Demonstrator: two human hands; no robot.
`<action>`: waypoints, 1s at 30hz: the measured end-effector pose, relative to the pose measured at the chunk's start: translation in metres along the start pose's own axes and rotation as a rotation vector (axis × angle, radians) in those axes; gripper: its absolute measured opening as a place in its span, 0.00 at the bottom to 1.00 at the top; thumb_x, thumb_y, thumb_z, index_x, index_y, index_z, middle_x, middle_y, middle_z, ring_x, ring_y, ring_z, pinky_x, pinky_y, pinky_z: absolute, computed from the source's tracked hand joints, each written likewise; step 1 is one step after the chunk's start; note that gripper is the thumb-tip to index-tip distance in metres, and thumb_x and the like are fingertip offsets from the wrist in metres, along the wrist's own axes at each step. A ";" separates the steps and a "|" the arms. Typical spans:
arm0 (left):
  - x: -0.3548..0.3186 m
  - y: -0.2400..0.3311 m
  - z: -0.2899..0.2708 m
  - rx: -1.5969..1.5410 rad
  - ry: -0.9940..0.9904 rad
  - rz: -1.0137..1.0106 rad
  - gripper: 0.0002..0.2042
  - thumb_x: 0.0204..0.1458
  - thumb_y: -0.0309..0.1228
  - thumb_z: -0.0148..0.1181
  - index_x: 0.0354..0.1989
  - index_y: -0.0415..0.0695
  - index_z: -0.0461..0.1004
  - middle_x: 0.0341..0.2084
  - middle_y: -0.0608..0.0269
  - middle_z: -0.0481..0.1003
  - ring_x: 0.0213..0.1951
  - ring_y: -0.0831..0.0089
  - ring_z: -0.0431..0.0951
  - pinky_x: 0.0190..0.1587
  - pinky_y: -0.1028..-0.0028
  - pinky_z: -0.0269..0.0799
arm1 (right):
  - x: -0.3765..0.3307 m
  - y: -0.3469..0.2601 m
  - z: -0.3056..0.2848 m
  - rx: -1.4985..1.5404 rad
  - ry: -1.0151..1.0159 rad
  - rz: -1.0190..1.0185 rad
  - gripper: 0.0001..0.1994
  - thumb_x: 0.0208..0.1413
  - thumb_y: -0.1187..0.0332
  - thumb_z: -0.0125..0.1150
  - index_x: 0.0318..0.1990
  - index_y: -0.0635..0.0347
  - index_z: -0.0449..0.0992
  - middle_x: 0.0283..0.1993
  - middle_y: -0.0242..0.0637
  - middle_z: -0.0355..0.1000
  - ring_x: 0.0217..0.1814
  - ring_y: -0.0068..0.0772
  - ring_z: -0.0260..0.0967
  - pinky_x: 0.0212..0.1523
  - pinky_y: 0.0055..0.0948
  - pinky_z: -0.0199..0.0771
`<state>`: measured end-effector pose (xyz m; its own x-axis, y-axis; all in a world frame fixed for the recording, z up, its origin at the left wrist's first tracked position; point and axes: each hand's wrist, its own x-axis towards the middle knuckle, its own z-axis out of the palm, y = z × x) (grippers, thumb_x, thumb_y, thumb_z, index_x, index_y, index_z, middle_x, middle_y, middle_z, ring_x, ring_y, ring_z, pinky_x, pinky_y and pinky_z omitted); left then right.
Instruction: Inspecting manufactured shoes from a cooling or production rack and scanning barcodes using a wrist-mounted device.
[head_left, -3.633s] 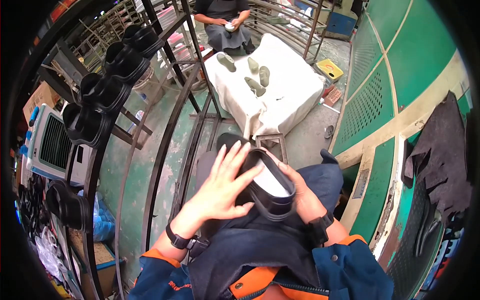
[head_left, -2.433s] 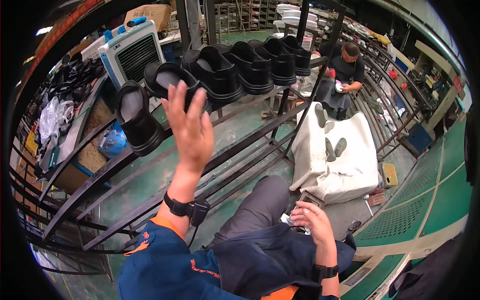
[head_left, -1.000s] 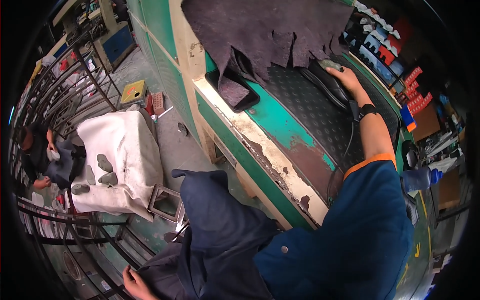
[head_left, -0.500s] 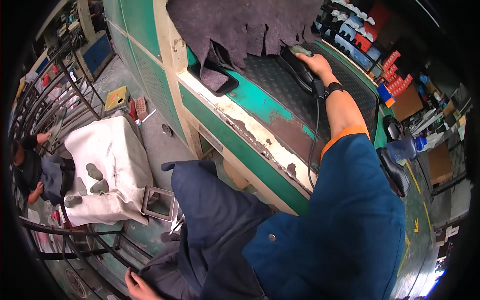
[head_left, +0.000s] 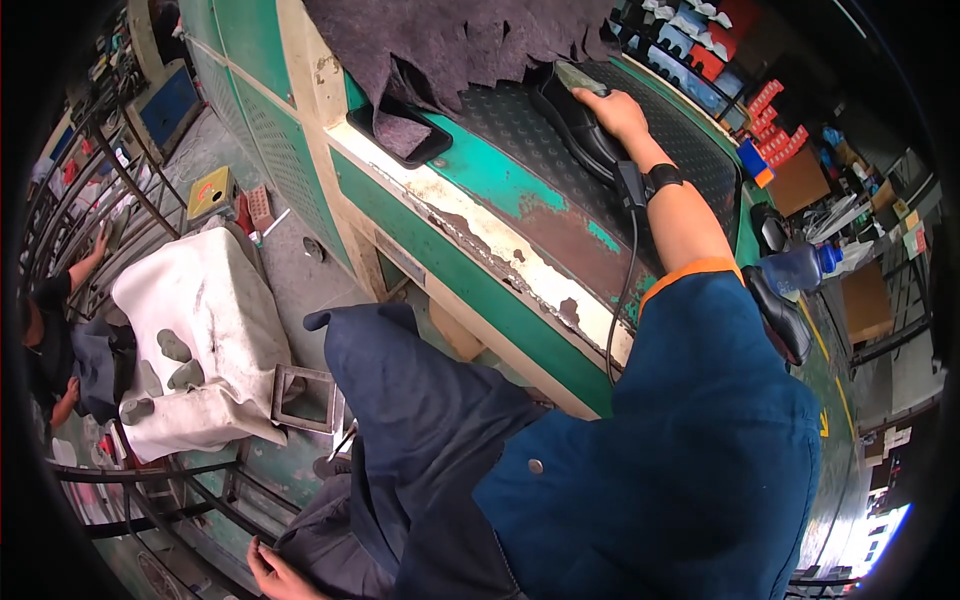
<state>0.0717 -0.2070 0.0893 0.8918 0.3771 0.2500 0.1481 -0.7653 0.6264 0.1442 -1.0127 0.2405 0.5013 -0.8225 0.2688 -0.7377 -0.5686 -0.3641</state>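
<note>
My right hand point(head_left: 612, 112) grips a black shoe point(head_left: 590, 135) by its opening, where a greenish shoe last point(head_left: 574, 78) shows. Beneath the shoe lies a black, bumpy conveyor belt point(head_left: 505, 118) on a green machine. The shoe's far end is close to the ragged brown leather curtain point(head_left: 440, 45) over the machine's mouth. A black strap circles my right wrist, with a dark cable point(head_left: 633, 265) running down from it. Low on the left, my left hand point(head_left: 280, 575) is beside my lap with its fingers loosely apart and nothing seen in them; the frame edge cuts it off.
More black shoes point(head_left: 778, 312) stand on the right near a blue bottle point(head_left: 800, 270). At left, several greyish-green lasts point(head_left: 173, 346) lie on a white cloth-covered stand point(head_left: 215, 300), with a co-worker point(head_left: 60, 330) beyond. Black metal rails point(head_left: 150, 475) and a metal frame point(head_left: 305, 398) are near my legs.
The whole view has shifted a little, moving the machine left and up in it. My right hand still holds the shoe over the belt. The co-worker's arm has risen.
</note>
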 end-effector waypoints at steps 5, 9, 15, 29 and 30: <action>-0.003 0.000 0.000 -0.023 0.005 -0.002 0.11 0.60 0.32 0.61 0.43 0.37 0.83 0.39 0.47 0.83 0.40 0.55 0.82 0.47 0.63 0.77 | -0.001 0.009 0.002 0.025 0.033 -0.018 0.48 0.44 0.27 0.58 0.46 0.75 0.81 0.49 0.62 0.78 0.55 0.56 0.77 0.57 0.41 0.72; 0.005 -0.065 0.017 -0.120 -0.039 -0.026 0.12 0.63 0.30 0.57 0.48 0.36 0.80 0.34 0.57 0.78 0.36 0.67 0.76 0.41 0.71 0.71 | 0.000 0.008 0.004 -0.014 -0.066 0.022 0.47 0.45 0.28 0.58 0.53 0.70 0.80 0.56 0.58 0.76 0.61 0.53 0.74 0.59 0.42 0.71; 0.009 -0.108 0.033 -0.291 0.007 0.062 0.15 0.67 0.31 0.53 0.54 0.33 0.76 0.26 0.70 0.68 0.28 0.83 0.64 0.32 0.81 0.60 | -0.002 0.002 -0.010 -0.029 -0.063 0.035 0.47 0.46 0.29 0.58 0.54 0.71 0.79 0.58 0.58 0.75 0.62 0.54 0.73 0.60 0.42 0.70; 0.012 -0.098 0.002 -0.409 -0.107 -0.258 0.12 0.65 0.32 0.57 0.51 0.40 0.81 0.37 0.68 0.79 0.28 0.88 0.66 0.28 0.82 0.58 | -0.040 -0.010 -0.011 0.078 -0.092 -0.144 0.46 0.47 0.26 0.57 0.49 0.70 0.82 0.49 0.61 0.78 0.56 0.56 0.77 0.56 0.43 0.71; 0.021 -0.104 0.004 -0.628 -0.110 -0.313 0.11 0.65 0.32 0.57 0.50 0.43 0.81 0.36 0.70 0.78 0.28 0.89 0.67 0.30 0.84 0.61 | -0.039 -0.002 -0.010 0.070 -0.066 -0.084 0.45 0.47 0.28 0.61 0.52 0.68 0.81 0.50 0.58 0.79 0.56 0.51 0.77 0.57 0.40 0.71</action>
<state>0.0769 -0.1211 0.0265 0.8907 0.4498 -0.0667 0.1595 -0.1718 0.9721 0.1215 -0.9799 0.2396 0.5905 -0.7696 0.2429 -0.6592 -0.6336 -0.4049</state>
